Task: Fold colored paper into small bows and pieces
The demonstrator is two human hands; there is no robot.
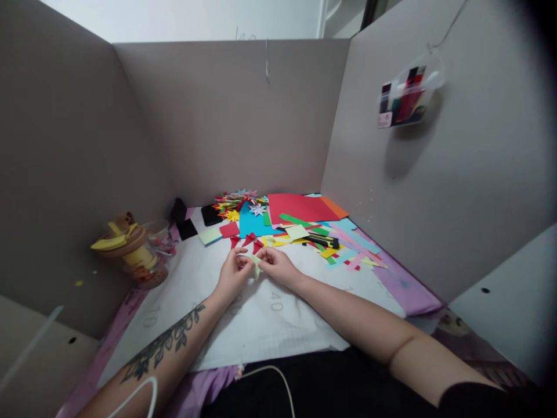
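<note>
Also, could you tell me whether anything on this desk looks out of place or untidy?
Nothing looks damaged, but loose paper offcuts lie strewn over the far right of the mat, and a black-and-yellow cutter lies among them, easy to overlook.

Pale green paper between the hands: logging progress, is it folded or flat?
Folded: the pale green paper is a narrow pointed piece pinched between left hand and right hand.

Open white paper-covered surface (270, 331) lies nearer the person than the grip of left hand (230, 273) and right hand (279, 266). Just beyond it: small red folded paper pieces (249, 239), then a heap of coloured paper sheets (304, 210) and a yellow-and-black utility knife (324, 240), rightward. Well left, a brown-lidded clear jar (134, 252). Grey cardboard walls (226, 116) enclose three sides.
</note>
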